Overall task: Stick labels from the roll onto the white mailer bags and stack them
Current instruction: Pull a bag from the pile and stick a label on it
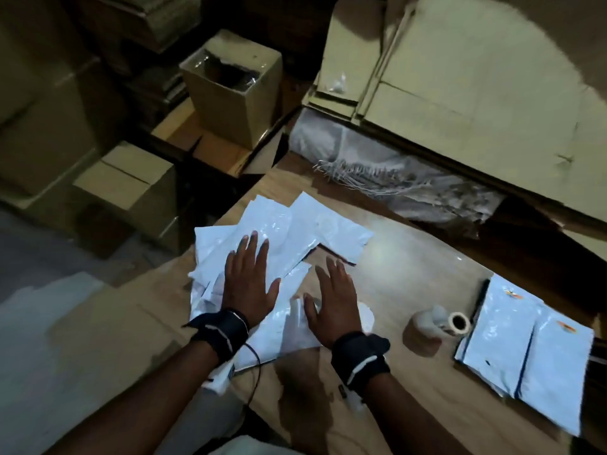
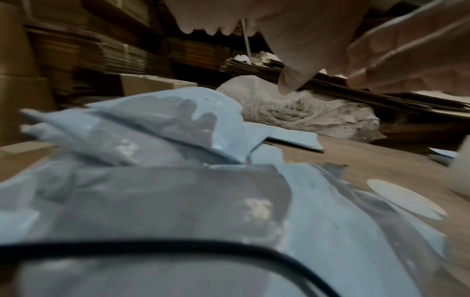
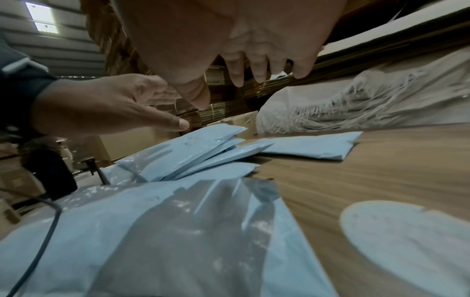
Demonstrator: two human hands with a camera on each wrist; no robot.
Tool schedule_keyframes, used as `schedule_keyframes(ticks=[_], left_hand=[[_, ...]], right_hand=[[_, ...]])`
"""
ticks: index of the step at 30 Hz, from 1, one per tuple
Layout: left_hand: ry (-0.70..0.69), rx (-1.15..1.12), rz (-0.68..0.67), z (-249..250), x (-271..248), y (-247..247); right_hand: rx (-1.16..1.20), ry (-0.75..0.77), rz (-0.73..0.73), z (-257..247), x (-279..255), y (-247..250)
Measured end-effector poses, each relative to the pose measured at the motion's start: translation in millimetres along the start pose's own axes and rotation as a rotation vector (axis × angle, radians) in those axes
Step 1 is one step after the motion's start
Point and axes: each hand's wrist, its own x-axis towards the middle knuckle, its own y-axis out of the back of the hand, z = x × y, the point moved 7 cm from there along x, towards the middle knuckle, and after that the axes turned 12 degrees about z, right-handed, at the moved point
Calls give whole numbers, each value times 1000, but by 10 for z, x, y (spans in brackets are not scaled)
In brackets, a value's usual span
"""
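No wording, brand or number could be read anywhere. The stacked mailer bags (image 1: 525, 349) at the desk's right edge bore small orange-and-dark marks near their top corners, too small and blurred to make out.

The head view looks steeply down from above the wooden table (image 1: 410, 274), taking in both wrists and the cardboard stacked at the far side. The left wrist view sits very low over the loose mailer bags (image 2: 178, 201), facing the far side, with the left hand (image 2: 292, 36) at the top of the picture. The right wrist view is equally low and near, facing far and slightly left. Both wrist views share the bags, the tabletop and the grey sack (image 3: 368, 94) at the far edge.
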Motion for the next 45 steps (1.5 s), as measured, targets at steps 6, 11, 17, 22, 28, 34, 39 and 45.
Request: schedule_keyframes(ticks=[6, 11, 17, 22, 28, 34, 39, 45], left_hand=[[321, -26, -83, -617, 167, -95], [350, 60, -176, -782, 262, -153], [356, -137, -165, -830, 324, -194], [392, -300, -172, -755, 323, -138], [403, -398, -254, -538, 350, -9], [135, -432, -195, 146, 155, 163], [-48, -482, -255, 673, -96, 11], [-192, -579, -262, 962, -281, -117]], right_hand=[[19, 34, -237, -194, -104, -514], [-11, 14, -396, -217, -249, -739], [-11, 4, -391, -218, -236, -757], [12, -16, -399, -228, -211, -721], [155, -85, -329, -282, -66, -601], [864, -481, -161, -393, 128, -109], [964, -597, 9, -124, 60, 122], [870, -708, 167, 471, -221, 332]])
